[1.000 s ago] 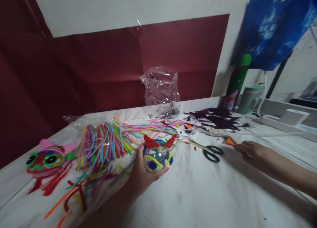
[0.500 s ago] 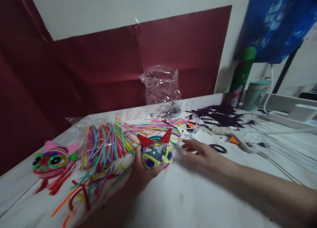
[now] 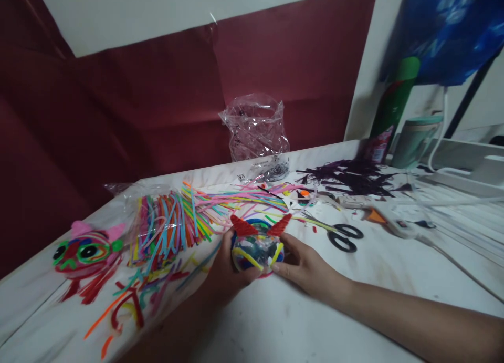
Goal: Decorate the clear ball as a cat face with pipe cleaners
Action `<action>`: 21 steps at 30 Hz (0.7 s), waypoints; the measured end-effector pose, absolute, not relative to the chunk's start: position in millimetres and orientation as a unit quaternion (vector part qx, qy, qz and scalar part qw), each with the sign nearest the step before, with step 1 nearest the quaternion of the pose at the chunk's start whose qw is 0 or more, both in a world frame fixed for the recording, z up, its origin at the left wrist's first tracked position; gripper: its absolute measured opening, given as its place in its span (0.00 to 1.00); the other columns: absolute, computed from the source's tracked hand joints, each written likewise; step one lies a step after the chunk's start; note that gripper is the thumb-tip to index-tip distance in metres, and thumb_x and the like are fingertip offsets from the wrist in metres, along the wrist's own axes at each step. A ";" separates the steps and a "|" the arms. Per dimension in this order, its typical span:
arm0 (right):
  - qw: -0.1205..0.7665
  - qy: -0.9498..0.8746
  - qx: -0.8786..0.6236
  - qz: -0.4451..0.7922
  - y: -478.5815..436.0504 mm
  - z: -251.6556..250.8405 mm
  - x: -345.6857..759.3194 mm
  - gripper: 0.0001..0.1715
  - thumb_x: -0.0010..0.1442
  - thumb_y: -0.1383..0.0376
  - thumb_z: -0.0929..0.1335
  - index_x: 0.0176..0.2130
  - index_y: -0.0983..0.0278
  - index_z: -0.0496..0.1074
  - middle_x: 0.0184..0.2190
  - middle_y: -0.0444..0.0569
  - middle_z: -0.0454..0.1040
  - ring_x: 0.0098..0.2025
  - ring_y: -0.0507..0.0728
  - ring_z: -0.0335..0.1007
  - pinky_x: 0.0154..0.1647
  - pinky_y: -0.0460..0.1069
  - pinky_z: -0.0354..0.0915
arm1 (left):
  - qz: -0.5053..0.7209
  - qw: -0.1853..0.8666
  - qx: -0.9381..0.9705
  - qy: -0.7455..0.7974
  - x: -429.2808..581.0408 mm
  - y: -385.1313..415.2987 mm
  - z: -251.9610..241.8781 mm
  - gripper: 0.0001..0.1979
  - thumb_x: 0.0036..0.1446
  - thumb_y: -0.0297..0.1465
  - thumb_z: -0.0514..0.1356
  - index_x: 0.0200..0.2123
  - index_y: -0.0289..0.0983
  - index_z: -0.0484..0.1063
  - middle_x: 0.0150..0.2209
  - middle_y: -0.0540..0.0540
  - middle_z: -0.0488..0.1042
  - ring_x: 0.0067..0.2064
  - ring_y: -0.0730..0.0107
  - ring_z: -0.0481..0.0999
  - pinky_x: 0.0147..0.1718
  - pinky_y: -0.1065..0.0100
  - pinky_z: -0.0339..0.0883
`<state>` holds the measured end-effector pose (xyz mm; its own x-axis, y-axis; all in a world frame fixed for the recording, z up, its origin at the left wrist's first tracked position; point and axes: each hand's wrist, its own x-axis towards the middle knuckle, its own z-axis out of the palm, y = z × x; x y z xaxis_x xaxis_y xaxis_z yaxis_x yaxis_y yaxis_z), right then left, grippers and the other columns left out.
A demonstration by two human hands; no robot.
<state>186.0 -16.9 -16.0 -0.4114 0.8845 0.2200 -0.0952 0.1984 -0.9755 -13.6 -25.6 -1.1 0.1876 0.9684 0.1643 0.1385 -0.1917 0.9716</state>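
At far left on a white marbled tabletop (image 3: pixel 315 326), a round red, green and blue craft figure with pink ears (image 3: pixel 84 252) stands face-on, its red strands splayed beneath. Next to it lie short, bright chenille offcuts (image 3: pixel 129 305), orange and dark red among them, and behind these a thick bundle of multicoloured chenille stems (image 3: pixel 169 224), partly under clear plastic film.

At centre, the person's left hand (image 3: pixel 227 271), curled most of the way closed, grips the near side of a clear, rounded craft figure with two red fuzzy horns (image 3: pixel 258 250) and yellow strips across its front. The horned figure sits between both palms, just in front of the stems; whether its underside touches the tabletop cannot be told. From the other side, the right hand (image 3: pixel 305 263) is half curled, its thumb low at the front and its fingers along the side, pressing on the same piece.

The step in hand appears to be steadying or turning the figure two-handed. Any next move would seem to call for a light, even hold that spares the horns and yellow strips.

Farther right, black-handled scissors (image 3: pixel 342 238) lie near the right hand, with dark purple strands (image 3: pixel 348 176) behind. A white glue gun with an orange nozzle (image 3: pixel 397 226) rests beyond, its cord trailing toward the edge.
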 end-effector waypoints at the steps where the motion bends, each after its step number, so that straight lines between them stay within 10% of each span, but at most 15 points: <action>1: 0.444 -0.634 -0.308 0.552 -16.9 -16.5 186.0 0.29 0.51 0.53 0.73 0.47 0.63 0.65 0.45 0.53 0.74 0.45 0.61 0.72 0.47 0.56 0.69 | 0.459 0.448 0.624 0.447 -13.6 -25.7 -0.9 0.44 0.38 0.33 0.68 0.57 0.36 0.51 0.51 0.38 0.68 0.51 0.54 0.70 0.47 0.60 0.66; 21: 0.436 -0.663 -0.267 0.547 -16.0 -19.3 189.3 0.27 0.55 0.55 0.71 0.51 0.62 0.64 0.51 0.54 0.72 0.50 0.62 0.70 0.55 0.58 0.65 | 0.429 0.330 0.671 0.506 -13.5 -31.0 0.2 0.45 0.37 0.35 0.70 0.57 0.36 0.52 0.52 0.38 0.67 0.52 0.51 0.69 0.51 0.56 0.64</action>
<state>189.3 -16.0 -19.3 -0.4783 0.8304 0.2859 -0.1233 0.2588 -0.9580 -13.5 -31.0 0.2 0.1191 0.9627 0.2429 0.3965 -0.2704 0.8773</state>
